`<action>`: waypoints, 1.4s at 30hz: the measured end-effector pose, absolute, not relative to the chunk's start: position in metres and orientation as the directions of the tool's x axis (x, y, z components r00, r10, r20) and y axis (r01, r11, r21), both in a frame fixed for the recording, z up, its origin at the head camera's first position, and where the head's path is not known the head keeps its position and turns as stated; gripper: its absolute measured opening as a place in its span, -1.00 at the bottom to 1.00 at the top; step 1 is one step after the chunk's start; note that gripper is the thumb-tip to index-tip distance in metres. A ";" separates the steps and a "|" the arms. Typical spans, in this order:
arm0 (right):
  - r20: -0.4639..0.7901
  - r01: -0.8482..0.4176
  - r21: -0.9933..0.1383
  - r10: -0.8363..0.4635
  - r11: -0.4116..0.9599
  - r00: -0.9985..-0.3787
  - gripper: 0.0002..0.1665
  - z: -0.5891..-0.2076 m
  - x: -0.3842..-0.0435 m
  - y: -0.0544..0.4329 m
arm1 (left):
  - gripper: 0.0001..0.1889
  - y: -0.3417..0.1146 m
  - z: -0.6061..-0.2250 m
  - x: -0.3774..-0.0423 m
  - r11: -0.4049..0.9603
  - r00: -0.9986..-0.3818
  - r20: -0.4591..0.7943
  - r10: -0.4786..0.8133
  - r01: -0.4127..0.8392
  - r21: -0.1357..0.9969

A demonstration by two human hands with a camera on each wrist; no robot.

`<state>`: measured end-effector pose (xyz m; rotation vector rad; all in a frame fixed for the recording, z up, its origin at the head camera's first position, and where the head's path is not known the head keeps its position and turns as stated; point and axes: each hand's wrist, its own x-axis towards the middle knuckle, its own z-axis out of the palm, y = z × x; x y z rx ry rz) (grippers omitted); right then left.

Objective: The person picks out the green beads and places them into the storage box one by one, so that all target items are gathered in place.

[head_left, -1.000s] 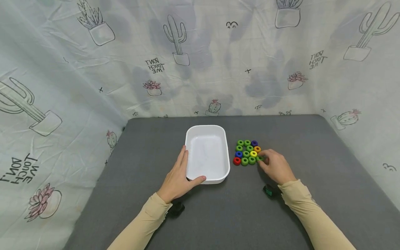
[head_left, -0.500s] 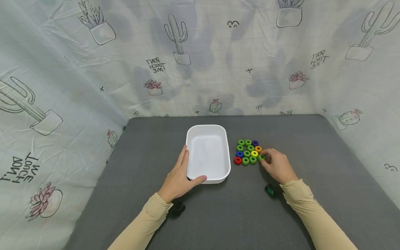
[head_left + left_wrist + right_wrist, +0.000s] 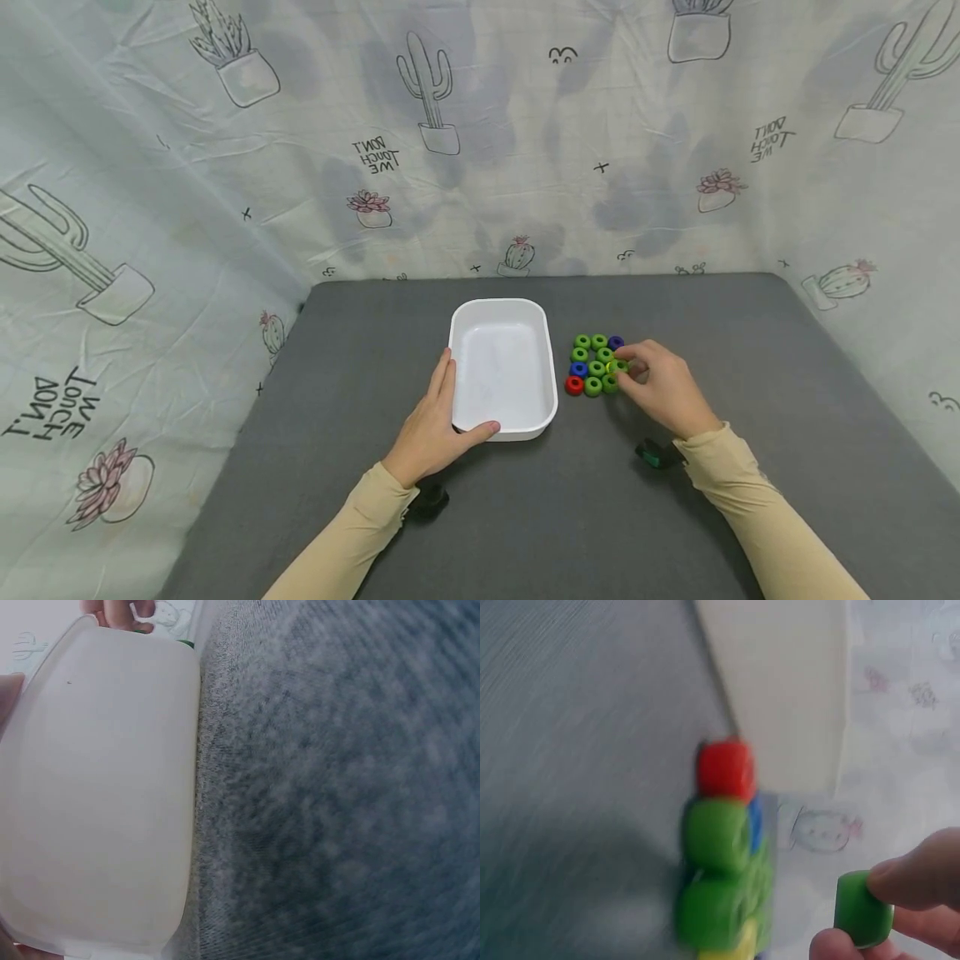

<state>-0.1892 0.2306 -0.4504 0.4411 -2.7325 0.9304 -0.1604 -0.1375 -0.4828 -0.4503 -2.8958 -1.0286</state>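
A white plastic tray [image 3: 502, 362] lies on the table in the head view. My left hand [image 3: 427, 433] rests at its near left corner, fingers straight along the left side, thumb across the near rim. In the right wrist view my right hand [image 3: 915, 900] pinches a chunky green bead [image 3: 860, 909] between thumb and fingers, raised above the others. Right of the tray, several such ring-shaped beads stand in close rows: mostly green beads [image 3: 593, 386], a red bead [image 3: 574, 385], a blue bead [image 3: 579, 369] and a dark purple bead [image 3: 616, 342]. The right hand hides part of the group.
The grey tabletop [image 3: 510, 525] runs back to a pale cloth [image 3: 480, 167] printed with cacti, which hangs behind and at both sides. Black wrist devices, such as the one under the right wrist [image 3: 654, 454], sit close over the table.
My right hand has lifted the green bead from the near right corner of the group and moved up and slightly left with it. The left hand stays at the tray.
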 end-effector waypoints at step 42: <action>0.140 -0.373 -0.684 -0.388 0.628 -0.911 -0.72 -0.420 -0.276 0.065 | 0.27 -0.139 -0.483 -0.159 0.734 -0.953 0.140 0.270 0.298 0.611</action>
